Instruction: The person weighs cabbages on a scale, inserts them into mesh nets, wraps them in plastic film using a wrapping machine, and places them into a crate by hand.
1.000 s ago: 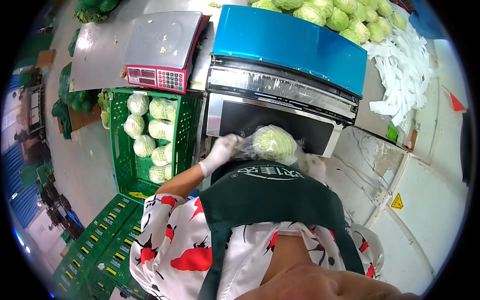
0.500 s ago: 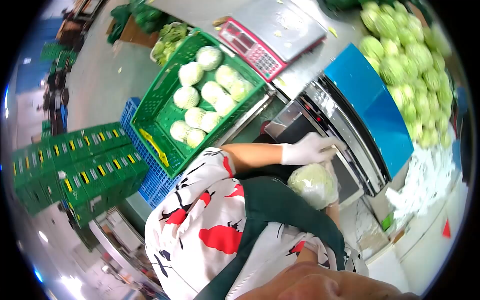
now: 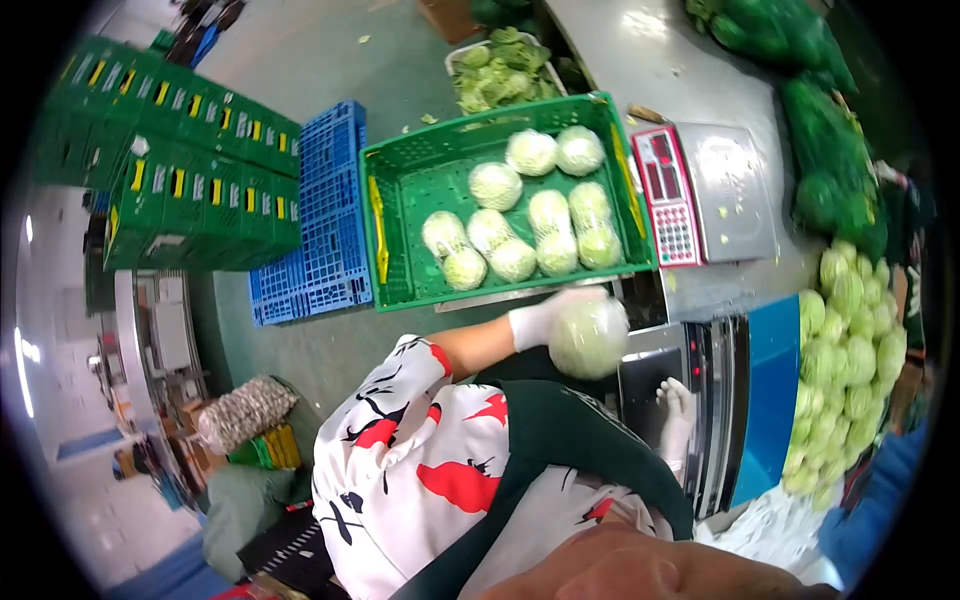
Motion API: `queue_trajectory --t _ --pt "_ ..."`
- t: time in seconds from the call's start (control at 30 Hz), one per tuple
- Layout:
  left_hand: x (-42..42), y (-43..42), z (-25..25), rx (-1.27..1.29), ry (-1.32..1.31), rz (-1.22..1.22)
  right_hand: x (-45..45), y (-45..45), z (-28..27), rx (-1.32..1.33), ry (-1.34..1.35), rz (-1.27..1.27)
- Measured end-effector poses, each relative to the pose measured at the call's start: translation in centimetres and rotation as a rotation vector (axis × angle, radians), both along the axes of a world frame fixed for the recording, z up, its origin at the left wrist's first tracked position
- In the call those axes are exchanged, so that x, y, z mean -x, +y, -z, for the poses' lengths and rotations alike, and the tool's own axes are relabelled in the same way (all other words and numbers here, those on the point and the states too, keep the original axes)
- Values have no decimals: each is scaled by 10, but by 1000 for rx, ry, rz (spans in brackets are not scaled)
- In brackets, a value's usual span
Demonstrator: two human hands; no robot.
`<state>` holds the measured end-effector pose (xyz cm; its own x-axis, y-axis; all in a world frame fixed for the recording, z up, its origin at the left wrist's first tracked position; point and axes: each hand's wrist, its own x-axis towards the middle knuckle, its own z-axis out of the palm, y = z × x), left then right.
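My gloved left hand point(image 3: 545, 318) is closed on a round cabbage point(image 3: 590, 338) in clear film, just below the near side of the green crate point(image 3: 420, 290). The cabbage hides most of its fingers. My gloved right hand point(image 3: 677, 412) is empty, its fingers loosely apart, over the near part of the wrapping machine point(image 3: 712, 400). Inside the crate lie several wrapped cabbages point(image 3: 495, 186), some side by side in pairs.
A red and silver scale point(image 3: 735, 190) stands on the metal table right of the crate. Beyond the machine's blue cover point(image 3: 775, 400) lies a heap of unwrapped cabbages point(image 3: 850, 350). Stacked green crates point(image 3: 200, 190) and a blue pallet point(image 3: 335, 200) are at left.
The wrapped cabbage has gone from my right hand to my left and moved toward the crate. My right hand has let go. The view has turned, so the surroundings have shifted.
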<state>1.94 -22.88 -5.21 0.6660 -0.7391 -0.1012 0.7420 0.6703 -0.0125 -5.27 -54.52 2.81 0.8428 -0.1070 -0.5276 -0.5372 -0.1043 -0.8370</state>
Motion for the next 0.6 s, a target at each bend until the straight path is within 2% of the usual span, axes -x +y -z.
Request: queue_trajectory --t 0.03,0.07,0.1,0.13,0.17,0.2,0.23,0.27,0.33,0.4,0.43,0.5,0.53,0.6 --pt "1 29 -11 71 47 -138 -13 9 -10 -5 2 -41" --pt "1 62 19 24 140 -270 -26 20 -19 -8 1 -77" --pt "-5 94 14 136 -18 -342 -35 27 -19 3 -36 -135" --pt "0 120 -33 -142 300 -447 -42 32 -19 15 -73 -190" --pt "-8 148 -9 -258 354 -604 -48 37 -18 27 -110 -243" --pt "-14 166 -27 -350 402 -746 -53 45 -18 40 -136 -285" --pt "-12 193 1 -357 476 -824 -56 52 -18 55 -162 -322" --pt "-1 207 -6 -490 531 -911 -58 58 -18 73 -187 -357" --pt "4 233 3 -505 760 -1015 -58 68 -13 138 -224 -421" --pt "16 241 12 -546 627 -992 -56 76 -14 195 -268 -508" --pt "25 237 9 -724 530 -944 -56 78 -11 257 -284 -541" --pt "50 234 24 -821 404 -922 -60 79 -11 300 -345 -616" --pt "61 227 14 -869 340 -916 -67 81 -15 325 -377 -658" --pt "86 216 -1 -1203 369 -936 -88 80 -5 306 -426 -653"
